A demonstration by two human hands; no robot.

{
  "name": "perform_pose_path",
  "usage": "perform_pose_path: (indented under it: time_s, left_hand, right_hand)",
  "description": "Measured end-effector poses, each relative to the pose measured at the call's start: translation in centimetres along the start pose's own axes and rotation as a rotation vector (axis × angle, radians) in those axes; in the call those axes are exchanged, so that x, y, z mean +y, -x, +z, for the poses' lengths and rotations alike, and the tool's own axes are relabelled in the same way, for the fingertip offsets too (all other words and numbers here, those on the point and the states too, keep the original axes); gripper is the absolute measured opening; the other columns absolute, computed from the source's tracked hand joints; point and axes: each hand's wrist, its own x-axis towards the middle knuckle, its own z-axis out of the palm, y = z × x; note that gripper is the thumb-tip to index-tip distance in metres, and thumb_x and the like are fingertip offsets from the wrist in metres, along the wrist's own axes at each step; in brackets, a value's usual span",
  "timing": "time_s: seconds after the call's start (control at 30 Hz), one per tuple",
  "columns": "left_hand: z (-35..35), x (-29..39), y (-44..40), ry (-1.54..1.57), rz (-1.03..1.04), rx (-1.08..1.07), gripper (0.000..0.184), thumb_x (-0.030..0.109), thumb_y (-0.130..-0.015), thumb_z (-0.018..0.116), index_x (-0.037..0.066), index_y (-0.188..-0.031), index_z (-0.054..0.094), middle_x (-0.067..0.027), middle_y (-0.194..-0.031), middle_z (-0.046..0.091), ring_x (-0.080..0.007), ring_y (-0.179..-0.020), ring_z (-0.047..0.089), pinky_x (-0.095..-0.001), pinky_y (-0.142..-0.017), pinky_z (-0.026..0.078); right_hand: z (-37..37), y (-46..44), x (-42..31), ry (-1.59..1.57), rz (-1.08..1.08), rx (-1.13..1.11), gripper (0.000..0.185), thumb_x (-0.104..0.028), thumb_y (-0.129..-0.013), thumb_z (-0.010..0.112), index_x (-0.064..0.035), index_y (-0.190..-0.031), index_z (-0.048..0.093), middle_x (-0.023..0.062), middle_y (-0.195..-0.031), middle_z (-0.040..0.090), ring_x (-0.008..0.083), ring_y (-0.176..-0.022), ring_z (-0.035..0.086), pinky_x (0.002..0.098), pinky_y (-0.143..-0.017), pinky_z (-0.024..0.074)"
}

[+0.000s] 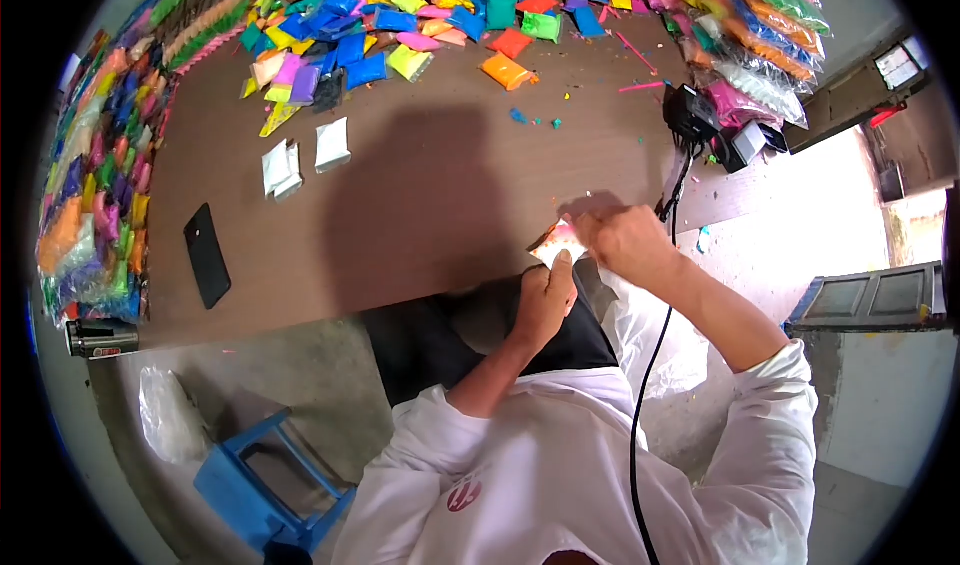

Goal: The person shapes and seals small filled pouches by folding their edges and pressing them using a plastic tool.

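Observation:
A small white-and-pink piece (549, 249) with an orange-brown edge is held just over the front edge of the table; its exact kind is not clear. My left hand (546, 303) pinches it from below, the thumb lying on its face. At its upper right, my right hand (632, 245) is closed with the fingertips at the piece's edge; those tips are partly hidden and slightly blurred. Left of the hands, white packets (283, 170) and another white packet (333, 146) lie on the brown table (440, 235).
Colourful packets (400, 25) are heaped along the table's back, with bagged stacks at left (100, 185) and right (770, 25). A black phone (207, 256) and a metal cup (102, 339) sit at left. A black cable (640, 405) runs down beside my right arm. A blue stool (265, 485) stands below.

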Motion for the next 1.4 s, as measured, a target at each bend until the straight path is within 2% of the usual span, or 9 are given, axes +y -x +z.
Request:
perform_pose_path:
  time_s: [0.07,0.33,0.6,0.67,0.73,0.93,1.07,1.2,1.4]
  left_hand:
    - [0.0,-0.3,0.4,0.000,-0.010,0.009,0.058,0.034,-0.098,0.042,0.009,-0.047,0.040,0.0004,-0.042,0.040,-0.0091,-0.036,0.037,-0.0272,-0.038,0.030]
    - [-0.2,-0.5,-0.2,0.013,-0.015,0.008,0.057,0.031,-0.098,0.043,0.008,-0.047,0.040,0.0012,-0.041,0.038,-0.0088,-0.036,0.037,-0.0275,-0.038,0.029]
    - [-0.4,-1.0,0.1,0.023,-0.043,0.023,0.055,0.031,-0.098,0.043,0.008,-0.049,0.039,0.0014,-0.042,0.038,-0.0085,-0.036,0.036,-0.0273,-0.037,0.028]
    - [-0.3,-0.3,0.0,0.045,-0.054,-0.002,0.054,0.031,-0.098,0.043,0.008,-0.049,0.039,0.0014,-0.042,0.038,-0.0086,-0.036,0.036,-0.0272,-0.038,0.028]
    - [-0.7,0.0,0.2,0.056,-0.042,0.018,0.054,0.031,-0.098,0.044,0.009,-0.049,0.040,0.0012,-0.043,0.038,-0.0088,-0.037,0.037,-0.0270,-0.038,0.028]
    - [-1.1,-0.7,0.5,0.132,-0.107,-0.008,0.052,0.030,-0.097,0.046,0.009,-0.049,0.041,0.0008,-0.044,0.040,-0.0087,-0.039,0.037,-0.0263,-0.040,0.029]
    - [-1.6,0.1,0.8,0.115,-0.101,-0.029,0.052,0.032,-0.097,0.046,0.010,-0.050,0.041,0.0007,-0.045,0.041,-0.0083,-0.041,0.038,-0.0258,-0.041,0.029]
    - [-1.6,-0.1,0.8,0.125,-0.121,-0.021,0.051,0.033,-0.097,0.047,0.010,-0.052,0.042,0.0008,-0.047,0.042,-0.0073,-0.042,0.038,-0.0255,-0.043,0.029]
    - [-1.3,0.2,0.8,0.167,-0.126,-0.040,0.047,0.032,-0.097,0.048,0.010,-0.055,0.044,0.0011,-0.048,0.043,-0.0067,-0.044,0.038,-0.0246,-0.044,0.029]
  right_hand:
    - [0.0,-0.6,1.5,0.151,0.176,-0.063,0.014,-0.015,-0.080,0.057,-0.0085,-0.090,0.064,0.0082,-0.075,0.063,0.0239,-0.070,0.063,0.0372,-0.054,0.0496]
    - [0.2,-0.2,1.1,0.095,0.004,-0.075,0.020,-0.012,-0.076,0.058,-0.0088,-0.096,0.061,0.0073,-0.080,0.064,0.0227,-0.083,0.062,0.0359,-0.061,0.0527]
    - [0.5,0.1,0.7,-0.029,-0.113,0.094,0.012,-0.019,-0.084,0.057,-0.0074,-0.085,0.060,0.0085,-0.071,0.059,0.0249,-0.072,0.061,0.0376,-0.053,0.0494]
    - [1.6,0.3,3.2,0.142,0.068,0.004,0.013,-0.016,-0.081,0.063,-0.0056,-0.088,0.063,0.0082,-0.082,0.063,0.0260,-0.070,0.062,0.0388,-0.054,0.0493]
    - [0.0,0.1,4.6,-0.012,0.266,-0.084,0.013,-0.016,-0.084,0.063,-0.0044,-0.090,0.063,0.0086,-0.082,0.063,0.0269,-0.068,0.060,0.0379,-0.054,0.0477]
    - [1.2,-0.7,1.2,-0.750,0.046,0.241,0.005,-0.005,-0.086,0.059,-0.0009,-0.084,0.058,0.0109,-0.087,0.060,0.0310,-0.076,0.056,0.0356,-0.067,0.0463]
    - [1.7,0.1,0.9,-0.966,0.322,0.075,0.006,-0.005,-0.085,0.060,-0.0013,-0.088,0.059,0.0112,-0.086,0.059,0.0297,-0.080,0.057,0.0358,-0.070,0.0462]
    - [0.3,1.3,0.3,-0.648,0.480,0.024,0.010,-0.007,-0.084,0.060,-0.0036,-0.093,0.062,0.0109,-0.089,0.062,0.0299,-0.081,0.059,0.0364,-0.069,0.0476]
    - [-0.9,1.7,-1.5,-0.095,0.128,0.074,0.016,-0.012,-0.081,0.059,-0.0095,-0.096,0.065,0.0075,-0.083,0.064,0.0248,-0.075,0.063,0.0353,-0.061,0.0512]
